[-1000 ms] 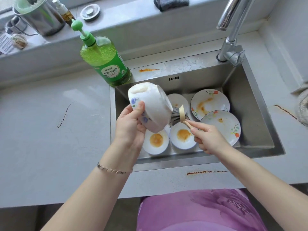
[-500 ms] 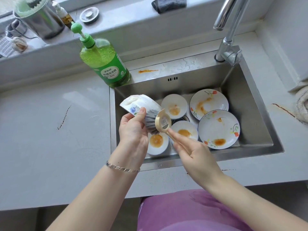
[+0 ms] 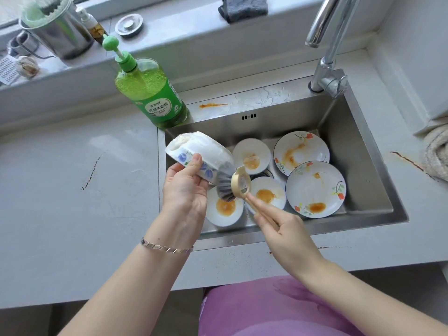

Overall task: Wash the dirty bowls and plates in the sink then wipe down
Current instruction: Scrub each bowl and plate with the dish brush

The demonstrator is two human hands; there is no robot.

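Note:
My left hand [image 3: 185, 190] grips a white bowl with blue flowers [image 3: 198, 152], tilted on its side over the sink's left edge. My right hand [image 3: 288, 235] holds the wooden handle of a dish brush [image 3: 238, 181]; its grey bristles press into the bowl's mouth. In the steel sink [image 3: 363, 166] lie three small white dishes with orange stains [image 3: 252, 156], [image 3: 224, 208], [image 3: 266, 194] and two flowered plates, one at the back [image 3: 301, 151] and one in front of it [image 3: 316, 189], both stained.
A green dish-soap pump bottle [image 3: 150, 93] stands at the sink's back left corner. The chrome tap [image 3: 327, 57] rises at the back right. A grey cloth [image 3: 242, 7] lies on the sill. A rolled towel [image 3: 436, 154] sits at the right. Orange smears mark the counter [image 3: 60, 190].
The bowl has tipped from upright to lying on its side and dropped lower. My right hand brought the brush up and pushed its bristles into the bowl.

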